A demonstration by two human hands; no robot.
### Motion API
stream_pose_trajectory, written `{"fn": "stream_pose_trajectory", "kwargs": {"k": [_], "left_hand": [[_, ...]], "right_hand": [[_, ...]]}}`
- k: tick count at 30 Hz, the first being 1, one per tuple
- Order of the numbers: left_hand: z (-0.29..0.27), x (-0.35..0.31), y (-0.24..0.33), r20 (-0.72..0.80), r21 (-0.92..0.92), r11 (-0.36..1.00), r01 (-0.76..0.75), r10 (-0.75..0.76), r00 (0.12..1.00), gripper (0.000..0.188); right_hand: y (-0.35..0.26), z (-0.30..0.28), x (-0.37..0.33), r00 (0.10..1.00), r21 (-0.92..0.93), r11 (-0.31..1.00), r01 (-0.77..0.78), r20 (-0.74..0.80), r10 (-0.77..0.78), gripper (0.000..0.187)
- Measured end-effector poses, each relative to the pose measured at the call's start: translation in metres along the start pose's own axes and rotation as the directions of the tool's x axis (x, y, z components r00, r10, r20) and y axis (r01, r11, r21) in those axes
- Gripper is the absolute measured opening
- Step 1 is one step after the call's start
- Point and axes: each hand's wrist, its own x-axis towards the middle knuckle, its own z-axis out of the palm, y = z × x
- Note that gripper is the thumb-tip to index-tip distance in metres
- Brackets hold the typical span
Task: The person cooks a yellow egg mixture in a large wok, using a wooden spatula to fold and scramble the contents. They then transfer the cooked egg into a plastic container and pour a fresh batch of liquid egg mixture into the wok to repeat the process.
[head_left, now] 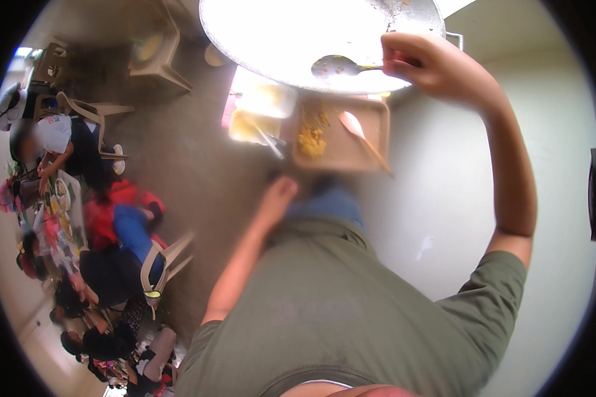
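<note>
Our right hand [422,65] clamps the spoon [336,67] by its handle, so its bowl overhangs the far pan [285,36]; our left hand [280,196], we cannot tell.

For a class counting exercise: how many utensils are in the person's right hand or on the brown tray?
2: a metal spoon in the right hand, and a pale utensil with a brown handle on the brown tray. The food there could hide another.

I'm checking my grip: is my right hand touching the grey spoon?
Touching: the head view shows the right hand gripping the grey spoon by its handle.
</note>
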Motion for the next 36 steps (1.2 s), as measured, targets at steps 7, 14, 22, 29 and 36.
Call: {"fn": "stream_pose_trajectory", "kwargs": {"k": [7, 14, 22, 29, 36], "left_hand": [[-0.031, -0.023, -0.025, 0.092, 0.080, 0.996, 0.028, -0.035, 0.995, 0.018], [-0.056, -0.044, -0.047, 0.122, 0.187, 0.977, 0.106, -0.130, 0.984, 0.018], [-0.058, -0.033, -0.050, 0.107, 0.160, 0.986, 0.042, -0.060, 0.992, 0.020], [-0.043, -0.019, -0.016, 0.131, 0.117, 0.992, 0.050, -0.066, 0.989, 0.021], [-0.052, -0.024, -0.029, 0.082, 0.154, 0.987, 0.053, -0.066, 0.994, 0.020]], "right_hand": [[-0.004, 0.120, -0.112, 0.732, 0.304, 0.942, -0.140, -0.609, 0.305, 0.006], [0.117, 0.415, -0.074, 0.609, 0.168, 0.849, -0.501, -0.629, 0.484, 0.009], [0.089, 0.352, -0.083, 0.601, 0.315, 0.734, -0.601, -0.427, 0.676, 0.015], [0.185, 0.469, -0.096, 0.612, 0.210, 0.680, -0.703, -0.309, 0.728, 0.017], [0.169, 0.436, -0.091, 0.530, -0.224, 0.481, -0.847, -0.403, 0.746, 0.024]]}}
